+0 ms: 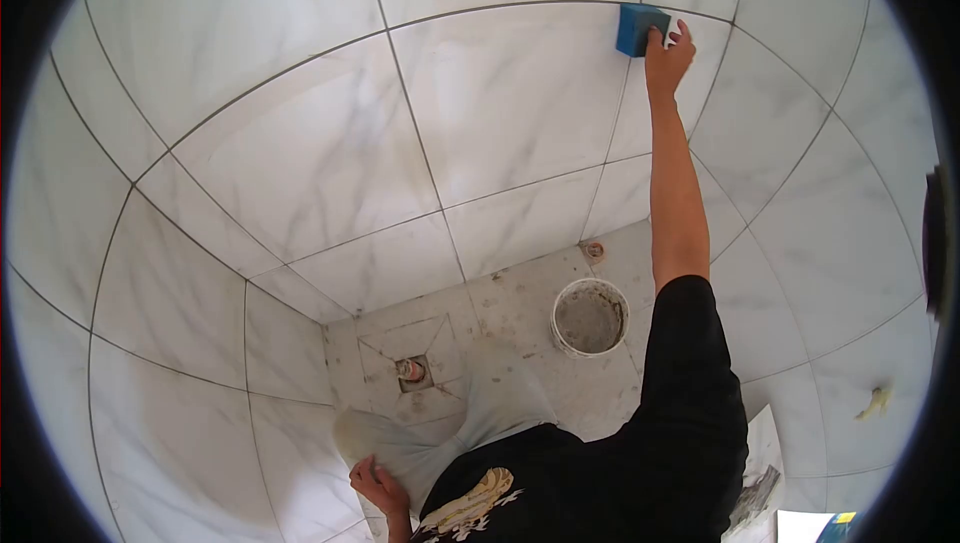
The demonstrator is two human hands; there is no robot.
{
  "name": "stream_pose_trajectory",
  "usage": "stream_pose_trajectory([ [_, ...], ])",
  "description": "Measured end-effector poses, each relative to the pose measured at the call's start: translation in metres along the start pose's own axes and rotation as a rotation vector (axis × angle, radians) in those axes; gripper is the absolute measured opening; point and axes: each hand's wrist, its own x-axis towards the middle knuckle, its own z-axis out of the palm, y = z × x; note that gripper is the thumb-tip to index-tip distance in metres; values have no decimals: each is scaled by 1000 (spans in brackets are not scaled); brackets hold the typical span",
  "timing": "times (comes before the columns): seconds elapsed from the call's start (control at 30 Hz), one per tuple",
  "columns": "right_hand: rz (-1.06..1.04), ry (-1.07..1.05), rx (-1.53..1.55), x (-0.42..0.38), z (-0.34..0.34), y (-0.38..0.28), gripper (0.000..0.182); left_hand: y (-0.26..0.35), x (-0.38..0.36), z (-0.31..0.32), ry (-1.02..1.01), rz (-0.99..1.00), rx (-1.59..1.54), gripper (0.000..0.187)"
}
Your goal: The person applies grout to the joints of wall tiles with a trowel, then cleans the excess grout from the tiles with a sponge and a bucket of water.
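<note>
My right hand reaches far up the tiled wall with the arm nearly straight. Thumb and fingers grip a blue block-shaped sponge, which is pressed to the white marbled tiles just under a dark horizontal joint. That joint meets a vertical one close by the sponge. Down at the lower left, my left hand rests on my leg by the knee, its fingers loosely stretched and holding nothing.
A round white bucket with grey contents stands on the dusty floor near the wall. Left of it is a square floor drain with a pipe end inside. Another pipe opening sits at the wall's foot. Tiled walls rise on both sides.
</note>
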Motion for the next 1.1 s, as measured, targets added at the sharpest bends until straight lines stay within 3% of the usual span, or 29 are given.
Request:
stream_pose_trajectory([
  [0.17, 5, -19, 220, -33, 21, -41, 67, 12, 3, -6, 17, 15, -38, 27],
  [0.23, -114, 69, 52, -68, 44, -62, 67, 15, 6, -8, 12, -1, -45, 26],
  [0.27, -175, 58, 120, -87, 59, -75, 70, 15, 10, -4, 7, 21, -74, 25],
  [0.33, -81, 27, 172, -144, 81, -140, 61, 11, 13, 0, -4, 36, -96, 25],
  [0.37, -176, 20, 205, -187, 85, -184, 51, 11, 16, 5, -18, 47, -113, 25],
  [0.43, -559, -196, 315, -270, 90, -242, 46, 8, 22, 6, -38, 52, -123, 25],
  [0.47, -607, -561, 424, -298, 73, -268, 51, 8, 25, 8, -45, 39, -108, 25],
  [0.5, -626, -672, 702, -305, 49, -290, 59, 6, 24, 7, -51, 24, -88, 25],
  [0.57, -550, -634, 736, -290, 27, -313, 64, -4, 18, 4, -22, 2, -77, 25],
  [0.6, -570, -418, 688, -266, 29, -313, 62, -5, 17, 7, 4, -16, -73, 25],
  [0.63, -349, -357, 718, -247, 39, -302, 59, -4, 15, 6, 27, -38, -78, 25],
  [0.67, -169, -289, 552, -222, 34, -301, 56, -4, 10, 1, 44, -60, -89, 25],
  [0.7, -129, -103, 528, -203, 45, -291, 55, -3, 4, -2, 60, -82, -100, 26],
  [0.77, 131, -9, 498, -190, 52, -302, 52, -4, 3, -5, 76, -102, -138, 26],
  [0.83, -3, 54, 445, -219, 91, -316, 47, -6, 1, -5, 94, -112, -176, 26],
  [1.0, -392, -234, 660, -373, 145, -468, 32, -6, 12, 2, 69, -48, -213, 24],
  [1.03, -441, -479, 642, -400, 139, -497, 35, -4, 15, 2, 74, -56, -212, 24],
  [1.1, -518, -958, 926, -419, 114, -532, 43, -2, 17, -2, 60, -76, -192, 23],
])
